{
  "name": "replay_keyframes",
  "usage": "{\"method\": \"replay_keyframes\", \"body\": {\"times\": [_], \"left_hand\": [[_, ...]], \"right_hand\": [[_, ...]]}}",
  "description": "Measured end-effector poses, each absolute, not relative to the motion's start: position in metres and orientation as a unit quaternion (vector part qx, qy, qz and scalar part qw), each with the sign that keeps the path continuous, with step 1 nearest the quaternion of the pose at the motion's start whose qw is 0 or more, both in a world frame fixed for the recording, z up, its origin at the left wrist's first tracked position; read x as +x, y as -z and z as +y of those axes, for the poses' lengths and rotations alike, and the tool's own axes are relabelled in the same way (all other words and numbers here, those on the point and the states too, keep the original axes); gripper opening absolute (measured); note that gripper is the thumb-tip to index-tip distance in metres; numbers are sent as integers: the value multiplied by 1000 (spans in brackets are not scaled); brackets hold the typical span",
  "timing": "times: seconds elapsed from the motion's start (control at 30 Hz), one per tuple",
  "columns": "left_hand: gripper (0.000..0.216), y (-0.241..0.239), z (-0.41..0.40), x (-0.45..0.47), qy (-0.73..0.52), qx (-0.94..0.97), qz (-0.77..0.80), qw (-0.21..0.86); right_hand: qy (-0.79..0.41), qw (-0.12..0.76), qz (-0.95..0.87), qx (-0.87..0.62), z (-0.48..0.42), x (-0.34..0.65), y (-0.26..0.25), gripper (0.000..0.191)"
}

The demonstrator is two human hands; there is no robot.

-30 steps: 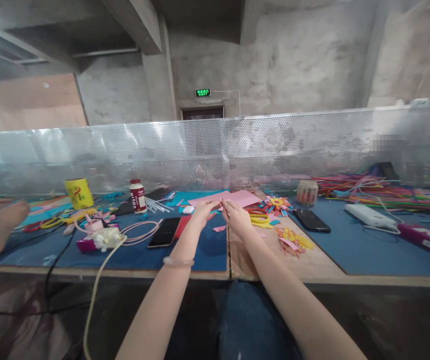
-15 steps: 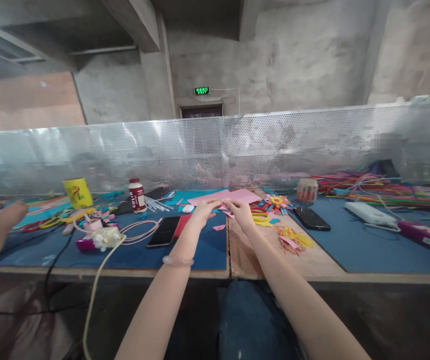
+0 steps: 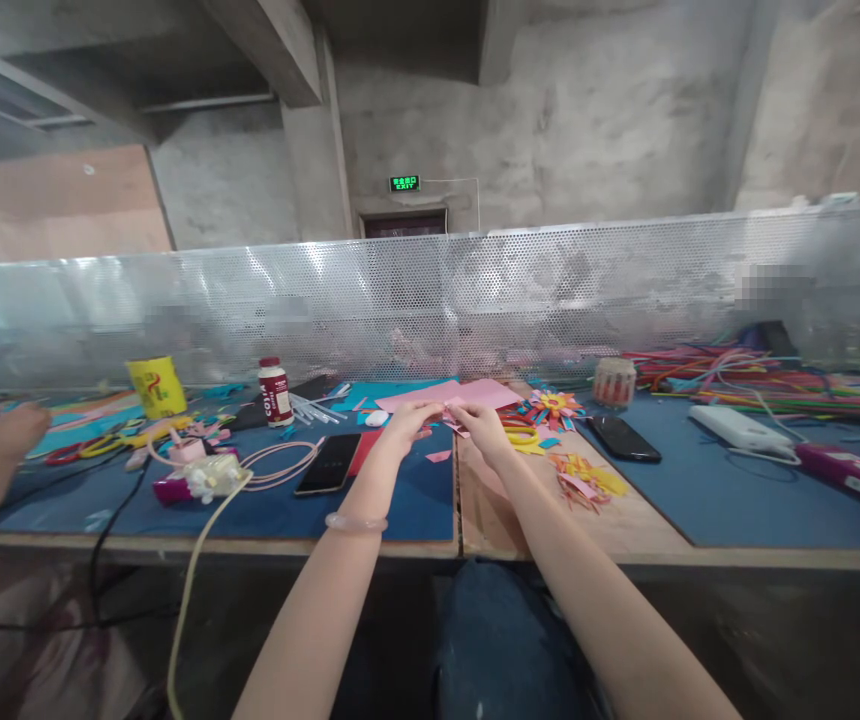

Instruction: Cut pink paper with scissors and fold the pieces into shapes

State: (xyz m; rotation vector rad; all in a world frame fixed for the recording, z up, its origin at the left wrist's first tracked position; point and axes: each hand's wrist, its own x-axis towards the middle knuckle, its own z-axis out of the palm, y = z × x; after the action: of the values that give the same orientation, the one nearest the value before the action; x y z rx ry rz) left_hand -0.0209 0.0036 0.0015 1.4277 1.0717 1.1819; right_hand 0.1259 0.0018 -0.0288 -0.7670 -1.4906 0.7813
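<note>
My left hand (image 3: 407, 430) and my right hand (image 3: 484, 430) meet over the middle of the table, fingertips pinched together. Between them is a small piece of pink paper (image 3: 446, 408), mostly hidden by the fingers. Just behind lie pink paper sheets (image 3: 491, 392) on top of blue paper (image 3: 366, 393). A pink scrap (image 3: 438, 456) rests below my left hand. Beside my right hand are yellow-handled scissors (image 3: 523, 438) and a paper flower (image 3: 552, 406) with orange and yellow petals.
A phone (image 3: 329, 464) lies left of my arms, another phone (image 3: 623, 438) to the right. Further left are a bottle (image 3: 273, 392), a yellow can (image 3: 156, 387) and a power strip with cables (image 3: 209, 478). Another person's hand (image 3: 14, 430) is at the far left. Paper strips (image 3: 587, 480) lie near my right forearm.
My hands stay nearly in place, with only a slight shift of the fingers at the pink paper. At the far left, the other person's hands have moved slightly.
</note>
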Motion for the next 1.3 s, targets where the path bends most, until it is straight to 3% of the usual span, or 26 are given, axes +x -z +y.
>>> {"method": "replay_keyframes", "body": {"times": [0.77, 1.0, 1.3], "left_hand": [[28, 1, 9, -22, -476, 596, 414, 497], [29, -2, 5, -18, -447, 590, 389, 549], [32, 1, 4, -20, -428, 651, 361, 513]], "right_hand": [[-447, 600, -590, -305, -2, 126, 26, 31], [-469, 635, -542, -289, -7, 128, 22, 29], [-487, 645, -532, -251, -2, 128, 26, 23]]}}
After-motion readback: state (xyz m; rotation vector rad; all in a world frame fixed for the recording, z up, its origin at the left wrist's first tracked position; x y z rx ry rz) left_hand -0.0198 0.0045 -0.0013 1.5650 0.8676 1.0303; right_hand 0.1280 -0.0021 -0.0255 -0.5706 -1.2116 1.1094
